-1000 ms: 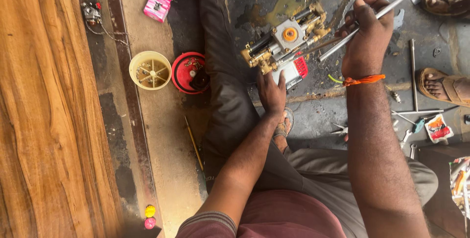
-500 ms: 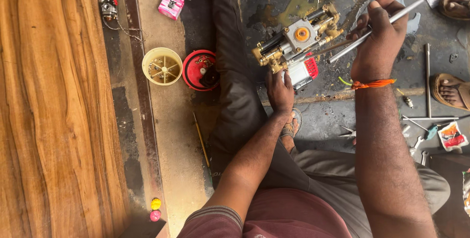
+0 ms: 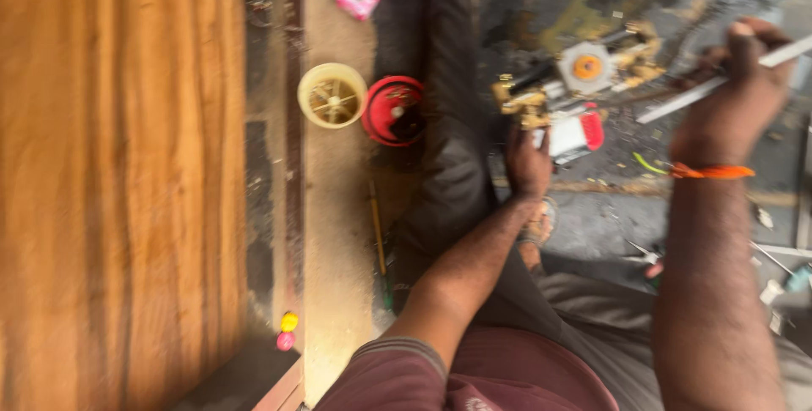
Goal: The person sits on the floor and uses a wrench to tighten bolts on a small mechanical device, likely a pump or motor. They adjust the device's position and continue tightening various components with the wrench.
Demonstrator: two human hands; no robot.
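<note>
Brass pump assembly (image 3: 575, 81) just above left hand (image 3: 529, 161); right hand (image 3: 732, 94) grips rod (image 3: 719, 85)

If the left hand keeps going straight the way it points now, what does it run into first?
The left hand points up the picture, so it would most likely meet the white-and-red part under the brass assembly. The frame is blurred and they may already touch.

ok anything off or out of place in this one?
Mostly clutter. Small tools and bits lie scattered on the stained floor by the right arm. The brass-and-white mechanism sits tilted, steadied by the left hand; the right hand holds a metal rod against it. Motion blur hides finer damage.
</note>
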